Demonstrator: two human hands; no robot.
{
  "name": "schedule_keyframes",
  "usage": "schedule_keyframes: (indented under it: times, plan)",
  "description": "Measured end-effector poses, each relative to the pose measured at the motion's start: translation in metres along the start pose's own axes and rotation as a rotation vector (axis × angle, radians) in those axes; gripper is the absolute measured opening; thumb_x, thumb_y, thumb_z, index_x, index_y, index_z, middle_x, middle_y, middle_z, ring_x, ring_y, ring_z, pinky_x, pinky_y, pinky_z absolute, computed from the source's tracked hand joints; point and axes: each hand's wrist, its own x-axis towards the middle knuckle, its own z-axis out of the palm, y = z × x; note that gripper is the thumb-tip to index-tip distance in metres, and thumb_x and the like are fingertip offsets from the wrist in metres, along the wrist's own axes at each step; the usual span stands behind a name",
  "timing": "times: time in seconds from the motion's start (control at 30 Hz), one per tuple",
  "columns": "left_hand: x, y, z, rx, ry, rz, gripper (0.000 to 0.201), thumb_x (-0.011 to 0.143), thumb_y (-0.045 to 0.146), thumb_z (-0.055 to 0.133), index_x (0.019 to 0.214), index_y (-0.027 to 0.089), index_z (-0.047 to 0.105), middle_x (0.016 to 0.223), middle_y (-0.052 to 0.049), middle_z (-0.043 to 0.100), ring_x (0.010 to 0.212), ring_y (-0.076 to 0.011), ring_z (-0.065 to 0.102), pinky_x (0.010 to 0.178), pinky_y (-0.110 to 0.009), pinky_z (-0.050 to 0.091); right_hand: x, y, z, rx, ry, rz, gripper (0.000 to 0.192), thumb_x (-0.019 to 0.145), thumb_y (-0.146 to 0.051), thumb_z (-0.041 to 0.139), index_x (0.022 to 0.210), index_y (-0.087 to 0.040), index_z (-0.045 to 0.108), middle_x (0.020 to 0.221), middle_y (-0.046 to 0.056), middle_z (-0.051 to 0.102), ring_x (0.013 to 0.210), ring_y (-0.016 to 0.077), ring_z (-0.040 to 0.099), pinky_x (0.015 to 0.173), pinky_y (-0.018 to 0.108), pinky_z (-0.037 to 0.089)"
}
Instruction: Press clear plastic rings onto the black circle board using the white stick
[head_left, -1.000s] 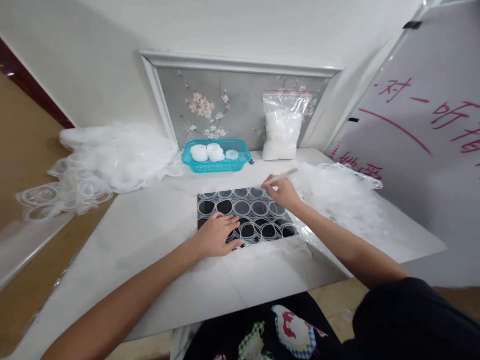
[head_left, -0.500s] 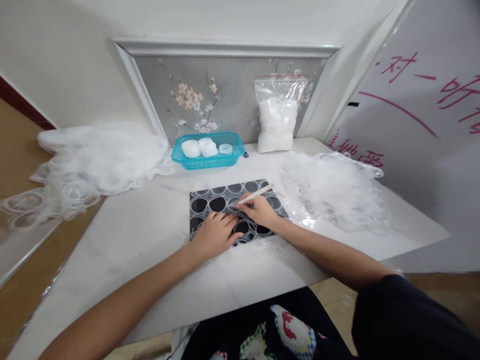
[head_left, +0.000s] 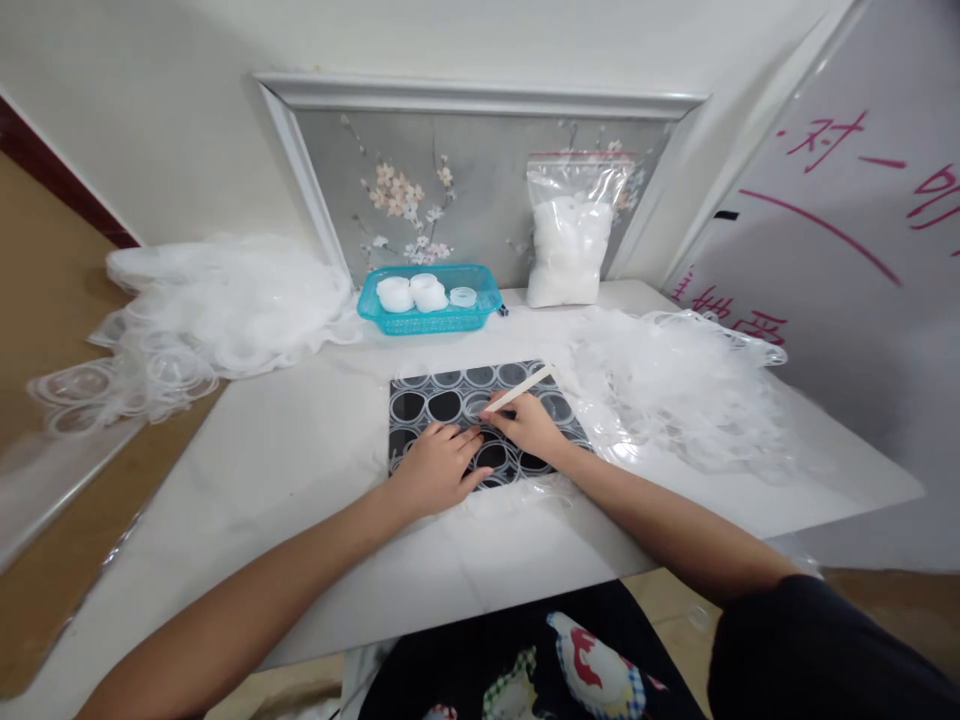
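A dark board (head_left: 411,440) carries a clear sheet patterned with rows of white rings. My left hand (head_left: 441,468) lies flat across its lower left part, fingers stretched out. My right hand (head_left: 531,425) pinches a slim cream-coloured stick (head_left: 521,388), which slants up to the right. Its lower end is at a ring near the middle of the board, close to my left fingertips. Whether the tip touches the sheet I cannot tell.
A blue plastic basket (head_left: 435,320) holds several white round pieces. Behind it to the right stands a zip bag (head_left: 566,250) of white material. Piles of clear ring-cut film lie left (head_left: 232,310) and right (head_left: 675,385) on the white table (head_left: 300,440).
The view has shifted slightly, so the scene sits a little further right. Both hands keep nearly the same place on the board, and the stick is still in my right hand.
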Motion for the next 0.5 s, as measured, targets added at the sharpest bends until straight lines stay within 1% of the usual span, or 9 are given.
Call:
schedule_keyframes:
  times: [0.03,0.1,0.2,0.23,0.3,0.37,0.4,0.47,0.5]
  plan:
    - [0.0,0.0,0.0,-0.004,-0.001,0.0,0.047,0.096,0.046,0.041,0.123,0.012,0.061,0.127,-0.011,0.062,0.115,-0.0308,0.055,0.095,-0.045,0.039,-0.002,-0.001,0.0,-0.042,-0.005,-0.031,0.013,0.086,-0.023,0.06,0.078,-0.019,0.069,0.084,0.005,0.073,0.083,0.0203,0.069,0.077,0.031,0.052]
    - [0.0,-0.001,0.0,-0.01,0.004,0.004,0.047,0.095,0.046,0.042,0.124,0.013,0.06,0.126,-0.011,0.063,0.113,-0.0305,0.056,0.094,-0.045,0.04,-0.008,-0.004,0.004,-0.18,0.0,-0.121,0.016,0.088,-0.02,0.055,0.08,-0.02,0.068,0.087,0.005,0.073,0.099,0.0227,0.066,0.091,0.036,0.048]
    - [0.002,-0.001,-0.001,-0.017,0.018,0.003,0.047,0.093,0.047,0.047,0.123,0.013,0.06,0.122,-0.011,0.064,0.106,-0.0303,0.058,0.092,-0.045,0.041,-0.015,-0.008,0.01,-0.458,-0.003,-0.274,0.021,0.089,-0.014,0.049,0.089,-0.022,0.068,0.09,0.005,0.073,0.125,0.0254,0.051,0.112,0.049,0.025]
    - [0.003,-0.001,-0.001,-0.019,0.017,0.002,0.047,0.092,0.046,0.048,0.121,0.013,0.061,0.12,-0.011,0.066,0.104,-0.0304,0.059,0.091,-0.046,0.042,-0.014,-0.008,0.01,-0.536,-0.025,-0.316,0.022,0.087,-0.011,0.049,0.093,-0.022,0.068,0.088,0.006,0.073,0.128,0.0257,0.048,0.114,0.051,0.019]
    - [0.003,-0.001,-0.003,-0.029,0.012,0.004,0.045,0.09,0.046,0.05,0.118,0.012,0.063,0.119,-0.012,0.066,0.103,-0.0308,0.059,0.091,-0.047,0.042,-0.004,-0.008,0.004,-0.632,-0.039,-0.349,0.025,0.081,-0.008,0.051,0.095,-0.022,0.067,0.085,0.006,0.073,0.125,0.0265,0.049,0.114,0.054,0.014]
    - [0.003,-0.003,-0.005,-0.051,0.002,0.003,0.045,0.09,0.045,0.051,0.118,0.013,0.064,0.124,-0.012,0.064,0.106,-0.0306,0.059,0.092,-0.047,0.043,0.014,-0.005,-0.013,-0.654,0.088,-0.265,0.025,0.079,-0.009,0.052,0.093,-0.021,0.068,0.087,0.007,0.073,0.117,0.0279,0.053,0.112,0.055,0.017]
    - [0.003,-0.004,-0.007,-0.065,-0.006,0.0,0.045,0.089,0.045,0.052,0.119,0.013,0.064,0.127,-0.011,0.062,0.108,-0.0305,0.059,0.093,-0.047,0.043,0.023,-0.003,-0.025,-0.639,0.214,-0.181,0.023,0.08,-0.01,0.051,0.091,-0.021,0.068,0.089,0.008,0.072,0.112,0.0284,0.055,0.109,0.056,0.02]
    - [0.003,-0.008,-0.011,-0.096,-0.039,-0.01,0.043,0.089,0.046,0.053,0.117,0.015,0.065,0.129,-0.01,0.061,0.111,-0.0299,0.059,0.094,-0.046,0.043,0.035,0.002,-0.047,-0.575,0.54,0.029,0.021,0.087,-0.019,0.048,0.088,-0.018,0.069,0.094,0.011,0.071,0.106,0.0306,0.056,0.102,0.056,0.029]
    - [0.003,-0.009,-0.013,-0.111,-0.057,-0.017,0.042,0.089,0.047,0.053,0.115,0.017,0.066,0.127,-0.009,0.062,0.111,-0.0294,0.059,0.094,-0.046,0.044,0.034,0.004,-0.055,-0.53,0.591,0.049,0.022,0.089,-0.024,0.048,0.086,-0.018,0.069,0.094,0.012,0.071,0.104,0.0309,0.057,0.099,0.054,0.033]
